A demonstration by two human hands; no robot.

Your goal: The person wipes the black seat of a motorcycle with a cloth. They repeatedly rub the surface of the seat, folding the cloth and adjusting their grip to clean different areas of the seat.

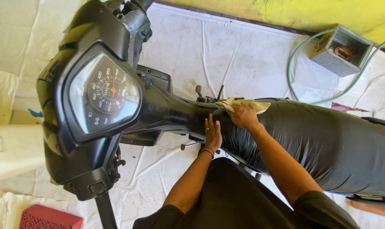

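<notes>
Right hand (243,116): grip pressed flat on a crumpled yellowish cloth (232,104) atop the black wrinkled vinyl scooter seat (328,144).
Left hand (212,133): open, empty, flat against the seat's front.

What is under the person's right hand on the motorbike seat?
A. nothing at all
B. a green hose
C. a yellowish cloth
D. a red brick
C: the right hand presses a yellowish cloth onto the front of the black seat, while the left hand rests flat beside it.
</notes>
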